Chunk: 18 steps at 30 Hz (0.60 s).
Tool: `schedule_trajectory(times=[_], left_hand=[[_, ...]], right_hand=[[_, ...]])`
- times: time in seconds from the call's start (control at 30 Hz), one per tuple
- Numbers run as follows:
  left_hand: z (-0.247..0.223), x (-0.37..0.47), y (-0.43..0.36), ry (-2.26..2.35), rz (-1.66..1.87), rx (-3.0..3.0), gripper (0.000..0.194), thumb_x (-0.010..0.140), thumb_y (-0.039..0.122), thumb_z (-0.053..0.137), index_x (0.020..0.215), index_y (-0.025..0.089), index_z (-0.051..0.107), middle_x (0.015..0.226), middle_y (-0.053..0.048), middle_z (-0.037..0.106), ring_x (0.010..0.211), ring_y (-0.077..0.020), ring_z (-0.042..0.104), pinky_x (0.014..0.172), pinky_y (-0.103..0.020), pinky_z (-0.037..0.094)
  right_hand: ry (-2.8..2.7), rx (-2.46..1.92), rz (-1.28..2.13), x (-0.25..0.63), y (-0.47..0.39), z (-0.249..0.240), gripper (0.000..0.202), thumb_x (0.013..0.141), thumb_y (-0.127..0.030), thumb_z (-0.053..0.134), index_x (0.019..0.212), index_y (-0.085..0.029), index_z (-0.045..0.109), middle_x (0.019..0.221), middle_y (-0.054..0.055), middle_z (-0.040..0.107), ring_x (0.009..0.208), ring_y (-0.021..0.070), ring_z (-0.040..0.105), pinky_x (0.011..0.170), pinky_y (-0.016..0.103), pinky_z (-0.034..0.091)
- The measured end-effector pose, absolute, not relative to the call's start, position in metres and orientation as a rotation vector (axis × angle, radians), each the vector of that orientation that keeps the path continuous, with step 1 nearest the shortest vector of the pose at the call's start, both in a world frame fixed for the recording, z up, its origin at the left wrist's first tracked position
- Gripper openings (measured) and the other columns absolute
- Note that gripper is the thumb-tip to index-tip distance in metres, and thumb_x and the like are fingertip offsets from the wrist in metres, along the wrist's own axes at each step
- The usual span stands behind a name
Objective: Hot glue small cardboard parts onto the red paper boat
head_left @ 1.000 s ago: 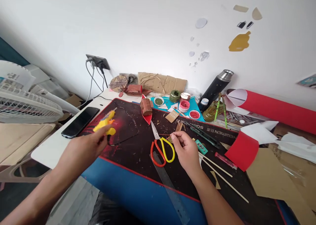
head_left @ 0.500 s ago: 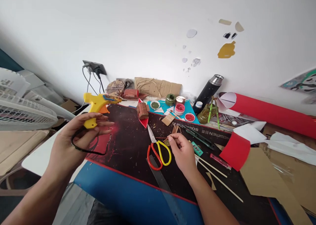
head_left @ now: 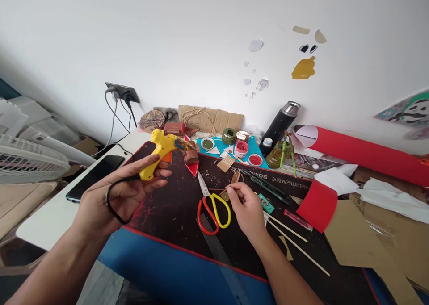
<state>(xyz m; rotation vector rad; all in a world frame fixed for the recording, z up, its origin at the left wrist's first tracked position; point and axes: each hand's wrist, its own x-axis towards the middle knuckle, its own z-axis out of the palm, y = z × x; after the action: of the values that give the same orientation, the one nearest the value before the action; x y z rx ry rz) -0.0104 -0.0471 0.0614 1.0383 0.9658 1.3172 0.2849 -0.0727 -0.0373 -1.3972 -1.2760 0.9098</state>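
Note:
My left hand [head_left: 114,189] is closed around the handle of a yellow hot glue gun [head_left: 161,151], whose stained nozzle points right. The gun's black cord [head_left: 110,206] loops over that hand. Above the dark mat, my right hand [head_left: 246,206] pinches a thin brown strip [head_left: 222,191], mostly hidden by the fingertips. Between the hands lie scissors [head_left: 214,211] with one red and one yellow handle, over a metal ruler [head_left: 217,251]. Behind the nozzle, a small red boat-like model [head_left: 191,169] with a brown top is partly covered.
Open paint pots [head_left: 241,148] stand on blue paper near the wall, beside a black thermos [head_left: 281,122]. Two wooden sticks [head_left: 295,240], a green utility knife [head_left: 268,189] and red paper [head_left: 318,206] lie at right. A phone [head_left: 95,177] rests on the white table at left.
My left hand has moved right with the glue gun, bringing its nozzle in front of the boat-like model. The phone has come into sight. My right hand has barely moved.

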Motion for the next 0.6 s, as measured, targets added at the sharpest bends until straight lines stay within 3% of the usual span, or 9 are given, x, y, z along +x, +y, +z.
schedule_trajectory(times=[0.13,0.27,0.33,0.43,0.5,0.6], left_hand=[[0.065,-0.006,-0.051,0.953,1.238,0.97,0.056,0.064,0.001,0.07,0.11,0.027,0.089,0.118,-0.01,0.085,0.108,-0.0342,0.082,0.094,-0.045,0.071],[0.07,-0.004,-0.055,0.848,1.137,0.892,0.046,0.068,0.001,0.077,0.108,0.02,0.09,0.114,-0.016,0.085,0.105,-0.0326,0.083,0.092,-0.035,0.07],[0.073,-0.005,-0.055,0.782,1.077,0.879,0.038,0.071,0.008,0.082,0.107,0.017,0.09,0.113,-0.019,0.084,0.104,-0.0327,0.084,0.092,-0.031,0.069],[0.074,-0.004,-0.052,0.757,1.027,0.876,0.032,0.079,0.034,0.09,0.105,0.015,0.09,0.111,-0.02,0.085,0.099,-0.0337,0.084,0.087,-0.03,0.07],[0.071,-0.001,-0.048,0.806,1.057,0.903,0.032,0.082,0.046,0.092,0.094,0.016,0.088,0.102,-0.017,0.086,0.09,-0.029,0.085,0.079,-0.026,0.069],[0.063,0.006,-0.044,0.867,1.101,0.998,0.03,0.083,0.038,0.094,0.082,0.016,0.074,0.09,-0.01,0.084,0.077,-0.0186,0.081,0.069,-0.018,0.065]], right_hand=[[-1.28,-1.396,0.913,0.284,-0.073,-0.036,0.034,0.1,-0.052,0.064,0.094,-0.021,0.074,0.073,0.003,0.071,0.062,0.0177,0.059,0.059,0.029,0.046],[-1.284,-1.394,0.904,0.284,-0.072,-0.036,0.034,0.099,-0.053,0.064,0.093,-0.02,0.073,0.069,0.002,0.068,0.06,0.0167,0.056,0.057,0.028,0.044],[-1.279,-1.392,0.909,0.284,-0.071,-0.036,0.035,0.099,-0.054,0.064,0.093,-0.021,0.073,0.071,0.002,0.069,0.061,0.017,0.057,0.057,0.028,0.044],[-1.266,-1.385,0.919,0.284,-0.071,-0.036,0.035,0.099,-0.054,0.065,0.093,-0.021,0.073,0.071,0.002,0.068,0.061,0.0172,0.057,0.057,0.028,0.043],[-1.261,-1.382,0.921,0.283,-0.071,-0.035,0.034,0.098,-0.054,0.066,0.092,-0.021,0.074,0.069,0.001,0.066,0.06,0.0168,0.055,0.056,0.028,0.042],[-1.246,-1.37,0.934,0.283,-0.072,-0.034,0.033,0.097,-0.053,0.068,0.092,-0.02,0.073,0.066,0.0,0.063,0.059,0.0158,0.052,0.055,0.027,0.04]])
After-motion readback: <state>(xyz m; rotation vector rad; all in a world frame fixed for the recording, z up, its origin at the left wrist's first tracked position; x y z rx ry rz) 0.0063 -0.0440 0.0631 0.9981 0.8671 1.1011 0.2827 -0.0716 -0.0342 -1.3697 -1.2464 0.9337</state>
